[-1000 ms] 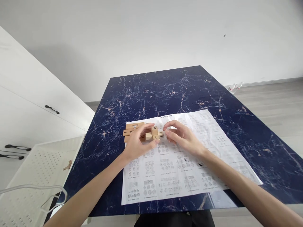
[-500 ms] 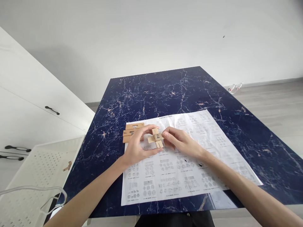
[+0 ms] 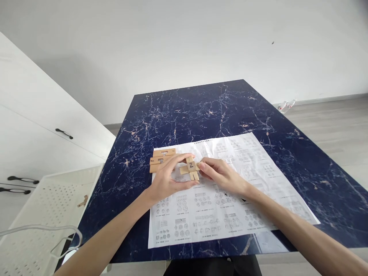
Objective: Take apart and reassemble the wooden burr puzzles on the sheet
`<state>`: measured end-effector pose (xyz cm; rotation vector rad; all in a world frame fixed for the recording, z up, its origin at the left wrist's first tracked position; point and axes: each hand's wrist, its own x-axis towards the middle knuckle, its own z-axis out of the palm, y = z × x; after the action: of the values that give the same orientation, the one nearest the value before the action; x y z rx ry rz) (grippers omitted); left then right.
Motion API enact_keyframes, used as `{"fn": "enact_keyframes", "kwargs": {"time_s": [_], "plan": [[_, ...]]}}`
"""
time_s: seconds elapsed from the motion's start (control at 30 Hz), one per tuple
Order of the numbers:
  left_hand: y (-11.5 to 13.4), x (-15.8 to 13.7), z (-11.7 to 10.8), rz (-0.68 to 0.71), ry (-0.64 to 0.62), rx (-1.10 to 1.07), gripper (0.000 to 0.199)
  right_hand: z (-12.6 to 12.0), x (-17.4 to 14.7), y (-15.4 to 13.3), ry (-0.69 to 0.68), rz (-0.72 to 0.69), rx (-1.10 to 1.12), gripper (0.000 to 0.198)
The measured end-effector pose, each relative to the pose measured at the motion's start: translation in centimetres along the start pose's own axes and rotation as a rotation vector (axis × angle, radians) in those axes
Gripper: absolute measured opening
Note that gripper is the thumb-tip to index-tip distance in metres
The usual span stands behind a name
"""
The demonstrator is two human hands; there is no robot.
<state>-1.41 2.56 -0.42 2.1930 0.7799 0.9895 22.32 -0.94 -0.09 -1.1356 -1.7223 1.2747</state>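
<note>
A cross of interlocked wooden puzzle pieces (image 3: 191,166), marked "2" at its centre, is held over a printed sheet (image 3: 201,226). My left hand (image 3: 166,177) grips the cross between thumb and fingers, at its top and bottom ends. From the other side, the thumb and fingers of my right hand (image 3: 220,172) pinch its right end. Just left of the cross lie several slotted wooden pieces (image 3: 162,160) in a stack of rows, numbers drawn on them; my left hand partly covers them.
The sheet carries rows of small diagrams and lies on a blue marbled table (image 3: 184,115). A white perforated basket (image 3: 54,191) stands at the left with a wooden piece (image 3: 83,201) in it. A white cable (image 3: 40,228) crosses its front. White cabinets (image 3: 34,115) rise behind.
The "2" piece at the centre of the cross has turned slightly to face up more squarely. Both hands keep their grip and barely move.
</note>
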Motion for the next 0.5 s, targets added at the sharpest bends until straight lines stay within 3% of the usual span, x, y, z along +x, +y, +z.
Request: {"fn": "enact_keyframes", "kwargs": {"time_s": [0.17,0.37,0.5], "plan": [[-0.2,0.1,0.5,-0.069,0.017,-0.137,0.066,0.4,0.0,0.2,0.059,-0.009,-0.042,0.052],[0.0,0.0,0.8,-0.102,-0.017,-0.308,0.07,0.2,-0.3,0.8,0.104,-0.214,-0.306,0.038],[0.3,-0.1,0.8,-0.084,-0.02,-0.303,0.071,0.2,-0.3,1.1,0.112,-0.254,-0.328,0.041]]}}
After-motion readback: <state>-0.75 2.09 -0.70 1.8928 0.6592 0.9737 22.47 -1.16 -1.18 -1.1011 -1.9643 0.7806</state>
